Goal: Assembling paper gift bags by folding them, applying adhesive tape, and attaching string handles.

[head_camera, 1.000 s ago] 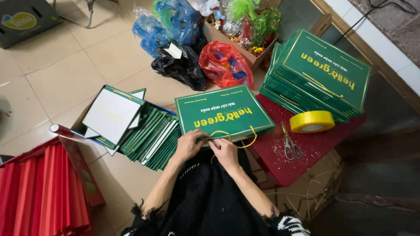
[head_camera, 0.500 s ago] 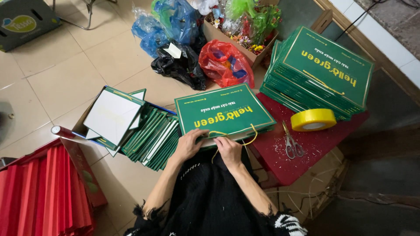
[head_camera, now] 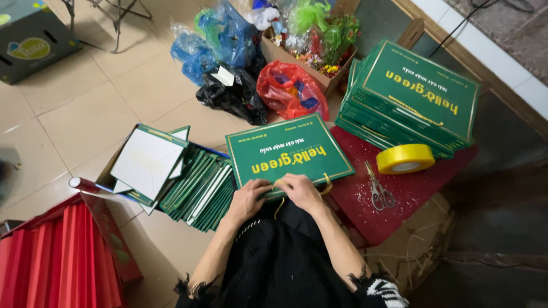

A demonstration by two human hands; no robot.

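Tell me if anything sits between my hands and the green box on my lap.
Nothing visible does. The left hand and right hand already rest on the near edge of the green box, by its yellow cord. The scissors lie off to the right.

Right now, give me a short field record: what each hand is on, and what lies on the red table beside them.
left hand: gripping near edge of flat green cardboard box
right hand: on same edge, at yellow cord handle
red table: roll of yellow tape, metal scissors, stack of green boxes
left of box: upright folded green boxes
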